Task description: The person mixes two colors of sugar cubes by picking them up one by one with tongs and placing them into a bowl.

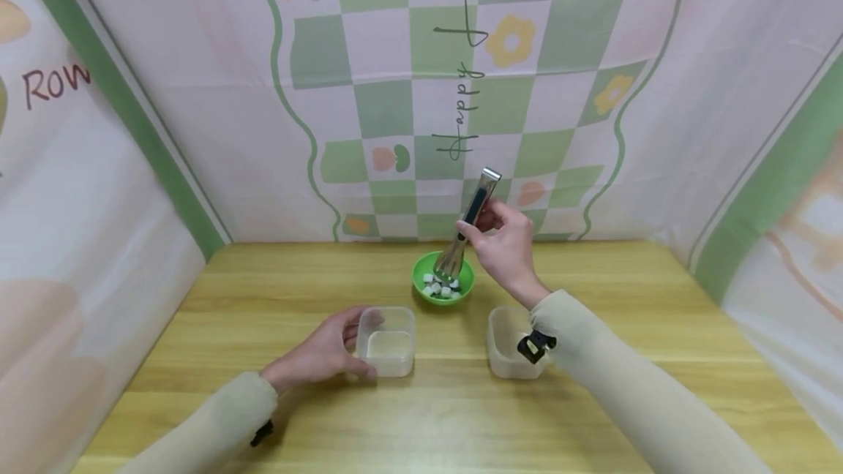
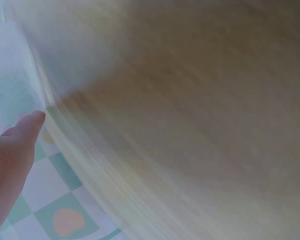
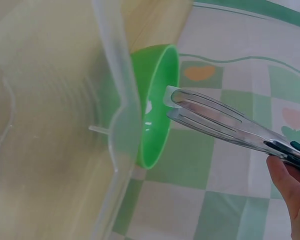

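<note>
My right hand point(image 1: 506, 243) pinches metal tongs point(image 1: 476, 205) with dark grips, thumb on one side and fingers on the other. Their slotted ends point down into a small green bowl point(image 1: 418, 285) holding several white cubes point(image 1: 436, 288). In the right wrist view a white cube point(image 3: 170, 96) shows at the tips of the tongs. My left hand point(image 1: 326, 348) holds a clear plastic container point(image 1: 388, 366) by its left side, fingers behind and thumb at the front. The left wrist view shows only part of this hand point(image 2: 15, 155).
A second clear container point(image 1: 510, 369) stands under my right forearm, partly covered by the sleeve. It looms large in the right wrist view. The wooden table point(image 1: 448, 423) meets a printed cloth backdrop point(image 1: 382, 42) behind the bowl, with cloth on both sides.
</note>
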Motion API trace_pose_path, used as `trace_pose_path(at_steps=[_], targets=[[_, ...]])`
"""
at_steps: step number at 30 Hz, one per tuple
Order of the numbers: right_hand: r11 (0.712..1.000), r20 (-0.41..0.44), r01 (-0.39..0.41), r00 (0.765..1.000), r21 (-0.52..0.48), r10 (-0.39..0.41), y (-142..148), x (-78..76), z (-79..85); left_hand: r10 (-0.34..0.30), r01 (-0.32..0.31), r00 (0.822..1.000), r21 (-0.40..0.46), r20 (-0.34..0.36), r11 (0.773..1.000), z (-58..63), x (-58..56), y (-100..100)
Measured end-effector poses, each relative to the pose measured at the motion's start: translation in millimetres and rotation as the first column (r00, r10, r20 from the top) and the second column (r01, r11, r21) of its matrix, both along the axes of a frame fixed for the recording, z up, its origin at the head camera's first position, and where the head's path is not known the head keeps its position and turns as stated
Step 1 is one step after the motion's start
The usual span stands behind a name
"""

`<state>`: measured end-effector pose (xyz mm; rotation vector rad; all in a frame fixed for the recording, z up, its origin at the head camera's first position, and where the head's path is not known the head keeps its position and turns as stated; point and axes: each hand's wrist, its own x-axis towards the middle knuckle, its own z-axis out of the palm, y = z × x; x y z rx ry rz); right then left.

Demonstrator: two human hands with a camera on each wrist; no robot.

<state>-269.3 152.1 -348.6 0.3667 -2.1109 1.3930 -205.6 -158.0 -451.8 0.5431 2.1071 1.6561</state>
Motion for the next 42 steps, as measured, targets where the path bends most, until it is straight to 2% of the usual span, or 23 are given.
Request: trace_pose_path(at_steps=[6, 19, 29, 39, 42], targets=[[1.0, 0.042, 0.006, 0.999, 0.013, -0.006, 2, -1.6, -3.7, -0.004, 0.004, 1.0, -0.007, -0.005, 1.0, 0.8, 1.1, 0], [1.0, 0.021, -0.003, 1.0, 0.007, 0.003, 3, 6.9, 2.4, 0.001, -0.001, 1.0, -0.001, 0.002, 1.0, -0.3, -0.5, 0], [0.995, 0.013, -0.095, 0.995, 0.026, 0.094, 2, 43.1, 15.7, 0.002, -0.002, 1.0, 0.004, -0.004, 1.0, 0.0, 0.6, 1], [0.996, 0.056, -0.095, 0.994, 0.003, 0.094, 15, 75.7, 22.3, -0.012, 0.012, 1.0, 0.023, -0.012, 1.0, 1.4, 1.2, 1], [0.994, 0.037, -0.107, 0.994, -0.015, 0.107, 20, 84.0, 24.4, -0.005, 0.006, 1.0, 0.022, -0.011, 1.0, 1.1, 1.1, 1]])
